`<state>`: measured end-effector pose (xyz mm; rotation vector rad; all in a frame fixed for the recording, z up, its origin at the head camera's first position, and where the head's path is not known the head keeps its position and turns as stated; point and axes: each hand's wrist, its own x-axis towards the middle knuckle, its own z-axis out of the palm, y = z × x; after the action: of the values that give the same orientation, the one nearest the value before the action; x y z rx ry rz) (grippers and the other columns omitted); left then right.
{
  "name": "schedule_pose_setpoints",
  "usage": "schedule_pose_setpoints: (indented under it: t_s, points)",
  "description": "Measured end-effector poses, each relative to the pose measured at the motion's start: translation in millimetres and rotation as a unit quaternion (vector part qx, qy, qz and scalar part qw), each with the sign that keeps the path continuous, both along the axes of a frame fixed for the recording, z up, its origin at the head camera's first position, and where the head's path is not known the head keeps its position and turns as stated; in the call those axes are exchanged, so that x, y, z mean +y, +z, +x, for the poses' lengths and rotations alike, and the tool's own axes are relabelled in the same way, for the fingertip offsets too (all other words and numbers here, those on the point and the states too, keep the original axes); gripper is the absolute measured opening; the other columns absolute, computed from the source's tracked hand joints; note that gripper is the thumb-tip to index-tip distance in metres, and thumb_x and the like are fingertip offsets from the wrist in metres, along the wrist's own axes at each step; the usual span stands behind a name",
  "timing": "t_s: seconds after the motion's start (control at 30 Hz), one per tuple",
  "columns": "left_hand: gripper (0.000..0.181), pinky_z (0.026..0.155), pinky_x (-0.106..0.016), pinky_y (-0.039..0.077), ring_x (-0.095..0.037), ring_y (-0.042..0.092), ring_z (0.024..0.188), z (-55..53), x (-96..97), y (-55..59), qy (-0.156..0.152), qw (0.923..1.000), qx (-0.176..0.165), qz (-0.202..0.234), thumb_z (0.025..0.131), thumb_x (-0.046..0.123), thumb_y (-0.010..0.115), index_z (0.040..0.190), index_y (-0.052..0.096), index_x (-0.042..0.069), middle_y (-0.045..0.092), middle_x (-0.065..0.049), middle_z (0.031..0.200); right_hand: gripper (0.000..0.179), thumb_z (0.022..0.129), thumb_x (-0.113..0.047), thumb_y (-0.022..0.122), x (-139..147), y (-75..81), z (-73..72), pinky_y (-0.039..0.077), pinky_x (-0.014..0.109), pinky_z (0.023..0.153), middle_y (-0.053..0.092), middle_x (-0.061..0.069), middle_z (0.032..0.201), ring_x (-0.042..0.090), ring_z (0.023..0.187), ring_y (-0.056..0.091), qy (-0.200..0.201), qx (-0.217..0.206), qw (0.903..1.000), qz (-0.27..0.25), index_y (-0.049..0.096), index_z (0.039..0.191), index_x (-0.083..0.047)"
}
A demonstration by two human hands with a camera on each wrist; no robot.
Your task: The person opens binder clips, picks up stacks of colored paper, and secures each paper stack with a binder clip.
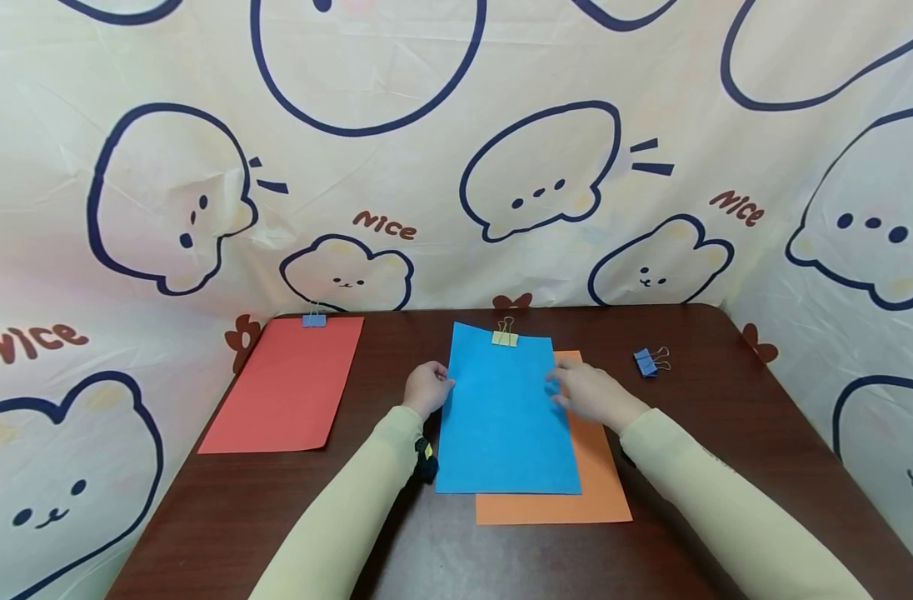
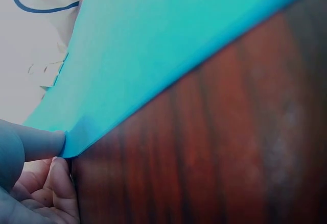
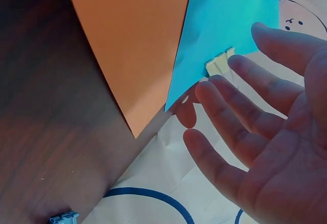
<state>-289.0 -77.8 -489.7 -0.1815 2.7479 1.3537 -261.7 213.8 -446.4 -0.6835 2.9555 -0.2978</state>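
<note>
Blue paper (image 1: 509, 417) with a pale yellow binder clip (image 1: 505, 338) on its top edge is at mid-table, partly covering a sheet of orange paper (image 1: 599, 467). My left hand (image 1: 428, 388) pinches the left edge of the blue paper between thumb and fingers, as the left wrist view shows up close. Over the right edge of the blue paper hovers my right hand (image 1: 595, 393), its fingers (image 3: 219, 114) spread and holding nothing. In the right wrist view the yellow clip lies beyond those fingertips.
On the left of the dark wooden table (image 1: 396, 550) lies red paper (image 1: 287, 383) with a blue binder clip (image 1: 314, 320) at its top. A loose blue binder clip (image 1: 646, 362) is at the right. A printed cloth (image 1: 441, 183) hangs behind the table.
</note>
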Motion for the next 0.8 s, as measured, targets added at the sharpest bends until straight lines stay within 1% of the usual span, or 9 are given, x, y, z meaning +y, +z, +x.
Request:
schedule_pose_setpoints:
  t_s: [0.17, 0.37, 0.6, 0.8]
  points:
    - [0.013, 0.082, -0.04, 0.056, -0.026, 0.062, 0.091, -0.1, 0.6, 0.2, 0.0, 1.0, 0.001, -0.002, 0.1, 0.013, 0.068, 0.107, 0.066, 0.001, 0.068, -0.013, 0.102, 0.037, 0.097, -0.021, 0.074, -3.0, 1.7, 8.2, 0.054, 0.052, 0.099, 0.06, 0.02, 0.137, 0.036, 0.12, 0.065, 0.004, -0.005, 0.9999, 0.011, 0.068, 0.13, -0.005]
    - [0.014, 0.082, -0.039, 0.055, -0.025, 0.061, 0.089, 0.3, 1.4, 0.4, -0.002, 1.0, 0.002, -0.001, 0.099, 0.013, 0.068, 0.107, 0.066, 0.001, 0.067, -0.013, 0.102, 0.04, 0.094, -0.022, 0.077, -3.4, -0.6, 13.5, 0.055, 0.052, 0.097, 0.06, 0.02, 0.137, 0.036, 0.119, 0.065, 0.007, -0.015, 0.9994, 0.03, 0.069, 0.13, -0.005]
    - [0.014, 0.083, -0.04, 0.056, -0.026, 0.061, 0.09, 0.7, 1.1, 0.1, 0.001, 1.0, 0.002, 0.007, 0.099, 0.012, 0.068, 0.108, 0.066, 0.001, 0.068, -0.014, 0.103, 0.045, 0.092, -0.022, 0.079, 0.0, -6.6, 17.5, 0.054, 0.054, 0.098, 0.058, 0.023, 0.139, 0.038, 0.121, 0.063, 0.003, -0.039, 0.999, 0.023, 0.067, 0.131, -0.003]
    - [0.015, 0.085, -0.042, 0.056, -0.027, 0.061, 0.092, -0.2, 0.9, -1.0, 0.003, 1.0, 0.0, 0.009, 0.099, 0.012, 0.067, 0.11, 0.065, 0.001, 0.068, -0.014, 0.105, 0.046, 0.092, -0.021, 0.079, 0.2, -10.3, 18.7, 0.054, 0.054, 0.098, 0.058, 0.022, 0.139, 0.038, 0.121, 0.062, 0.002, -0.034, 0.9992, 0.018, 0.067, 0.131, -0.003]
